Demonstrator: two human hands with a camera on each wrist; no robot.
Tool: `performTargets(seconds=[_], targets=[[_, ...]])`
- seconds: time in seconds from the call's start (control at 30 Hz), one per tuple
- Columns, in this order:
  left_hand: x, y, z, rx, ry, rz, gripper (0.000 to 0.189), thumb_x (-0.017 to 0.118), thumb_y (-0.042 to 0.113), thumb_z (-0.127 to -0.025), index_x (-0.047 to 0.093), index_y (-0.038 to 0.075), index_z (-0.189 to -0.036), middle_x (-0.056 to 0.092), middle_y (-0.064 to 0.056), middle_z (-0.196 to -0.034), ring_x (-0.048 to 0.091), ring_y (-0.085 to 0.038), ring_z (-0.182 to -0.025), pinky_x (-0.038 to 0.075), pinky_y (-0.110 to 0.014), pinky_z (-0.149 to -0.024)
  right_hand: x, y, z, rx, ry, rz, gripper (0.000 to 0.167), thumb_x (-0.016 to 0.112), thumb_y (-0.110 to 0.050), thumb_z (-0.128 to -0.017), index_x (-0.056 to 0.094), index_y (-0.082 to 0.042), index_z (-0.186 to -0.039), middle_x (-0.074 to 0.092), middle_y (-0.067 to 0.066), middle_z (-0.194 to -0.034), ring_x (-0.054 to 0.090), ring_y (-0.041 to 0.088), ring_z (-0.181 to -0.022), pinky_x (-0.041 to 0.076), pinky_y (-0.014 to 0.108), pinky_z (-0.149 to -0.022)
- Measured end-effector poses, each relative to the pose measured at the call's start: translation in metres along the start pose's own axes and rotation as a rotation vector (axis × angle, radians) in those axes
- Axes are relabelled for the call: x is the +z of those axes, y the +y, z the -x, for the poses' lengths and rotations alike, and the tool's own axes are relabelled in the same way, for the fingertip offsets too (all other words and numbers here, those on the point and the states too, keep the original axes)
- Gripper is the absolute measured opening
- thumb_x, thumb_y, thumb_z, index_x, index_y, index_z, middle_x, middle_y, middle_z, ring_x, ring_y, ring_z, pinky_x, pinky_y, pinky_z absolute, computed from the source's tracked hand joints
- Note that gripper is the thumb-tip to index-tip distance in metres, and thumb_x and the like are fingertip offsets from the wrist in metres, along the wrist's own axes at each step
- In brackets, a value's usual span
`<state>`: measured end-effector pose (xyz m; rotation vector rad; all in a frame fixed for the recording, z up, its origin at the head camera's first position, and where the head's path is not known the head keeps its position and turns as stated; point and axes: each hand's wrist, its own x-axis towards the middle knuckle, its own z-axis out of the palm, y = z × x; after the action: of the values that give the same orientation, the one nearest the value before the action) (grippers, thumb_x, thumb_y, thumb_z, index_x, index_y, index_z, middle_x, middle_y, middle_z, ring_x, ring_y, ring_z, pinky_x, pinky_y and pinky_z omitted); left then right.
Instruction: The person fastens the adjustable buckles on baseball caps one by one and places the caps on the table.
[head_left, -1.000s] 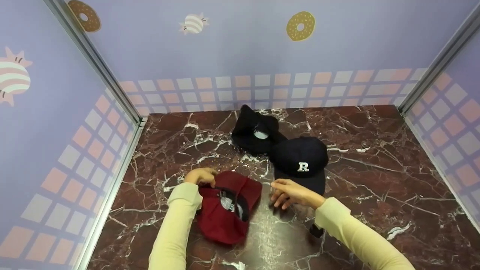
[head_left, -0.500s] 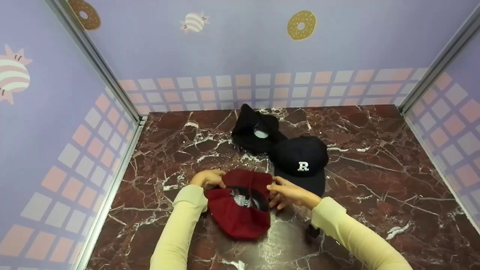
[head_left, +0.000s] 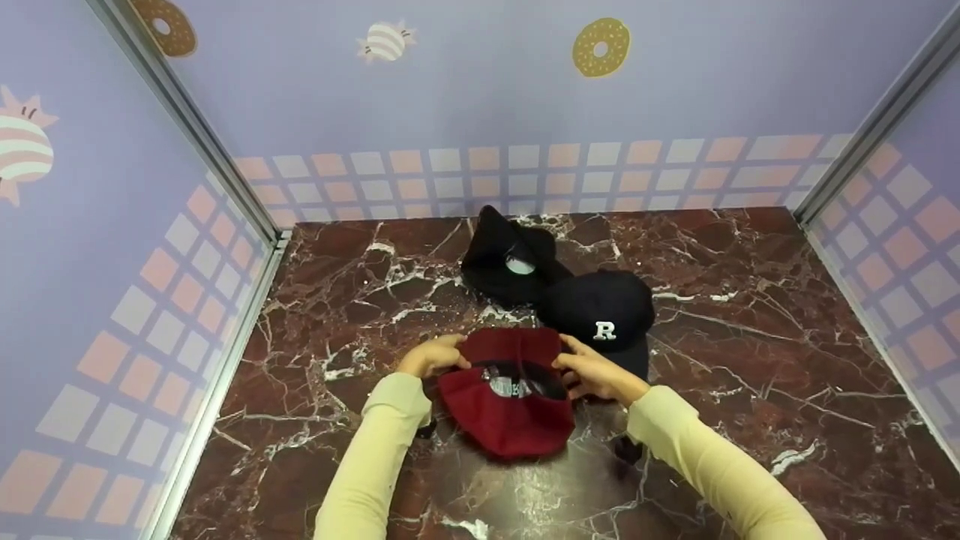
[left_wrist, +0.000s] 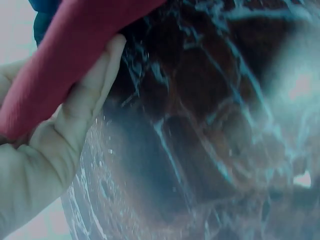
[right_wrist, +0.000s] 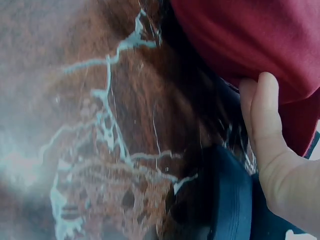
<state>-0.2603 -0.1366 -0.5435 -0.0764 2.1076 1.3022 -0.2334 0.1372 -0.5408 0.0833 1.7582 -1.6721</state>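
Lilac walls with pink and white squares met the surface at its back, left and right edges. Surface was dark red-brown, marble-veined. Two pale yellow sleeves came in from the front.

Red cap was mid-surface, well apart from the left and right edges, hollow up, brim toward the back edge. Couldn't tell if it touched the surface. Navy cap lay behind it, right of centre, crown up, brim frontward. Black cap lay near the middle of the back edge, hollow showing, against the navy one.

Left hand: grip pinched on the red cap's left side, gap only cloth-thick. Right hand: grip pinched on its right side, some fingers hidden.

Smallest: white R, navy cap's front.
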Motion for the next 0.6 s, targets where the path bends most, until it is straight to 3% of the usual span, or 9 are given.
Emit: performTargets(seconds=[0.03,0.07,0.13,0.27,0.47,0.6], targets=[[0.002,0.003,0.001,0.005,0.008,0.006,0.070,0.057,-0.006,-0.073,0.027,0.001,-0.136,0.027,-0.018,-0.141,0.032,-0.030,-0.126,0.034,-0.041,-0.099,-0.002,0.000,0.000,0.002,0.008,-0.009,0.074,0.047,-0.011,-0.077,0.010,-0.022,-0.141,0.050,0.005,-0.092,0.054,0.015,-0.064,0.044,0.027,-0.047],[0.002,-0.004,-0.008,0.045,0.014,-0.010,0.069,0.059,-0.003,-0.073,0.029,0.001,-0.135,0.031,-0.018,-0.138,0.037,-0.028,-0.123,0.036,-0.038,-0.097,-0.004,0.000,0.000,0.001,0.015,-0.017,0.074,0.047,-0.011,-0.078,0.010,-0.022,-0.141,0.051,0.004,-0.090,0.055,0.015,-0.065,0.044,0.028,-0.048],[0.001,-0.024,-0.035,0.128,0.027,-0.038,0.068,0.064,0.003,-0.072,0.033,0.002,-0.133,0.039,-0.016,-0.133,0.042,-0.025,-0.118,0.039,-0.035,-0.095,-0.008,-0.001,0.000,-0.008,0.022,-0.028,0.073,0.045,-0.010,-0.079,0.009,-0.019,-0.141,0.052,0.003,-0.089,0.057,0.015,-0.066,0.046,0.030,-0.052],[-0.001,-0.076,-0.113,0.269,0.077,-0.126,0.067,0.068,0.009,-0.070,0.038,0.002,-0.130,0.050,-0.013,-0.122,0.050,-0.023,-0.107,0.043,-0.030,-0.087,-0.017,-0.002,-0.001,-0.023,0.037,-0.046,0.069,0.044,-0.007,-0.081,0.012,-0.016,-0.141,0.056,0.003,-0.088,0.059,0.015,-0.071,0.048,0.034,-0.059],[0.002,-0.133,-0.209,0.283,0.103,-0.062,0.071,0.073,0.016,-0.066,0.040,0.016,-0.129,0.050,-0.006,-0.124,0.047,-0.024,-0.113,0.042,-0.033,-0.089,-0.028,-0.006,-0.002,-0.030,0.071,0.016,0.068,0.046,-0.007,-0.082,0.012,-0.012,-0.141,0.054,0.002,-0.087,0.058,0.013,-0.072,0.047,0.030,-0.060],[0.005,-0.157,-0.247,0.248,0.149,-0.067,0.078,0.077,0.029,-0.062,0.037,0.028,-0.130,0.045,-0.002,-0.130,0.042,-0.024,-0.119,0.039,-0.037,-0.094,-0.035,-0.007,-0.004,-0.032,0.093,0.077,0.067,0.046,-0.006,-0.082,0.013,-0.010,-0.141,0.052,0.003,-0.089,0.055,0.012,-0.073,0.046,0.029,-0.061]])
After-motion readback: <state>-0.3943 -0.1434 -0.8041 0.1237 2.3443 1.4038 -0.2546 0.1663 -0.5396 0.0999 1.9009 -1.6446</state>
